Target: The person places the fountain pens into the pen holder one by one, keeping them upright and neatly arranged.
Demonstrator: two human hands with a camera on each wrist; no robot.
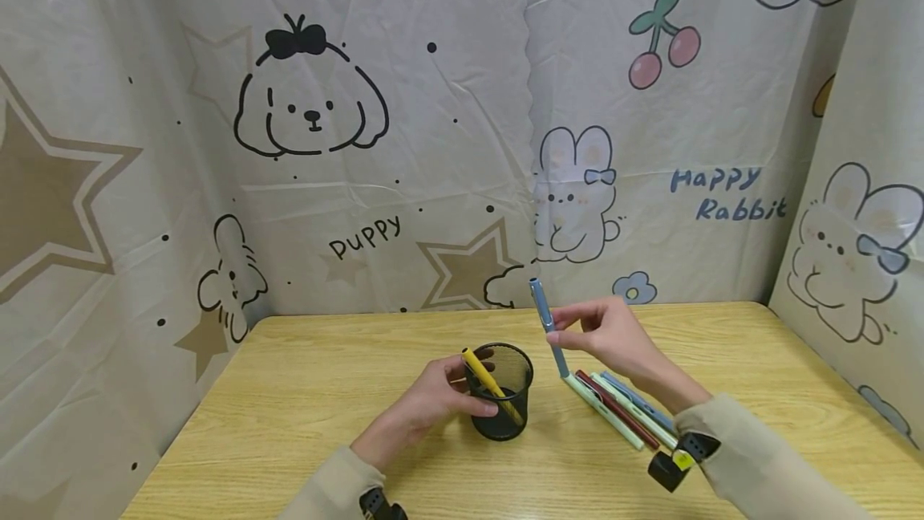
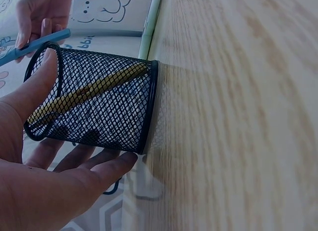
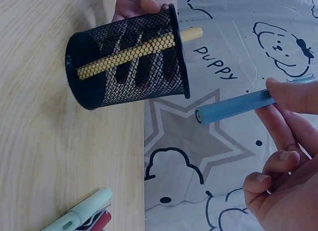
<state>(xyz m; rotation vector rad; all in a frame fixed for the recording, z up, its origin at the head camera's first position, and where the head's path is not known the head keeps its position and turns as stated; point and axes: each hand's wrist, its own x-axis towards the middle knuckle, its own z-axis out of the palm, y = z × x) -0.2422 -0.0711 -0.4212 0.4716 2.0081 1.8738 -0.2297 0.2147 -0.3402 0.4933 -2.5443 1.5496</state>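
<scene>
A black mesh pen cup [image 1: 516, 367] stands on the table, and my left hand [image 1: 439, 392] holds it from the left, thumb by the rim and fingers round the far side. Inside leans a yellow pen [image 1: 482, 372], its upper end above the rim. Just right of the cup and higher, my right hand [image 1: 613, 335] pinches a blue pen [image 1: 541, 307] between thumb and fingers. The right wrist view shows that blue pen [image 3: 233, 106] apart from the cup, its lower end towards the opening.
Right of the cup, below my right hand, several pens lie side by side: a light green pen [image 1: 613, 420], a dark red pen [image 1: 630, 417], another light green one and a blue one. Behind the wooden table [image 1: 346, 351] hangs a printed cloth [image 1: 462, 151].
</scene>
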